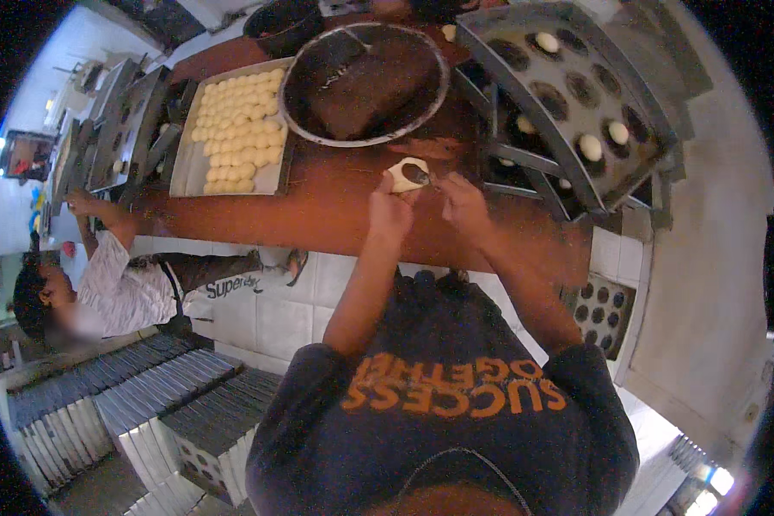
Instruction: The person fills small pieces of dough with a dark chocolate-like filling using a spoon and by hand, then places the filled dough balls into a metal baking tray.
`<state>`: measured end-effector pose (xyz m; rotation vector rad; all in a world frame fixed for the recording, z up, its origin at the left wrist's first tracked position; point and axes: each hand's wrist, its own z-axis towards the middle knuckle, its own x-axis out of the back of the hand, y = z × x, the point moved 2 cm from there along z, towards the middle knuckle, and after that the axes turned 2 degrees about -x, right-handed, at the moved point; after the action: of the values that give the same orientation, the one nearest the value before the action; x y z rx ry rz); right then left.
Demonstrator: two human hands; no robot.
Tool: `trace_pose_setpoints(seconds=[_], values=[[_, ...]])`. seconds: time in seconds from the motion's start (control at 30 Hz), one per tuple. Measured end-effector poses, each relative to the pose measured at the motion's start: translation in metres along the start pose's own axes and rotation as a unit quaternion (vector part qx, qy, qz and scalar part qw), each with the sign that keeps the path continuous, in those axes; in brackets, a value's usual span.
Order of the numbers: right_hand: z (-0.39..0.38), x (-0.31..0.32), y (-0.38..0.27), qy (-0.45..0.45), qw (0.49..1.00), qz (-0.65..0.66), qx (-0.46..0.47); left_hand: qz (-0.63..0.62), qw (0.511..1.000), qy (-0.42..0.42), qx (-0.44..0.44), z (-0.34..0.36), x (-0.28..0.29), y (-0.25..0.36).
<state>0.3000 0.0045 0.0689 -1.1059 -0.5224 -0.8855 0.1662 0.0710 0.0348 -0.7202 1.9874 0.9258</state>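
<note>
Over the near part of the table, my left hand (390, 213) holds up a flattened piece of pale dough (397, 178). On the dough lies a dark brown filling (415, 174). My right hand (466, 209) is close beside it on the right, fingers pinched together at the dough's edge; what they grip is too small to make out. Beyond my hands stands a wide round metal basin (291, 113) with a dark brown mass (361, 95) in it. Left of the basin, a rectangular tray (181, 168) carries rows of pale dough balls (242, 129).
Stacked baking trays with round hollows (568, 73) stand at the right, a few dough balls in them. More trays (133, 129) are at the far left, near another person (116, 284). Tray stacks (146, 396) fill the lower left floor. Another hollowed tray (600, 314) lies low right.
</note>
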Motion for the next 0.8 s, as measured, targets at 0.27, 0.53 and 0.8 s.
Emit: trace_pose_setpoints(seconds=[0.27,0.53,0.8], values=[[-0.099,0.018,0.074,-0.165,0.954,-0.08,-0.238,0.095,0.992,0.004,-0.081,-0.019,-0.021,-0.018],[-0.098,0.048,0.092,0.009,0.911,0.254,-0.326,0.113,0.993,0.001,0.025,-0.051,-0.039,-0.125],[-0.103,0.099,0.071,0.151,0.963,0.159,-0.157,0.081,0.989,-0.075,0.096,-0.067,-0.058,-0.181]])
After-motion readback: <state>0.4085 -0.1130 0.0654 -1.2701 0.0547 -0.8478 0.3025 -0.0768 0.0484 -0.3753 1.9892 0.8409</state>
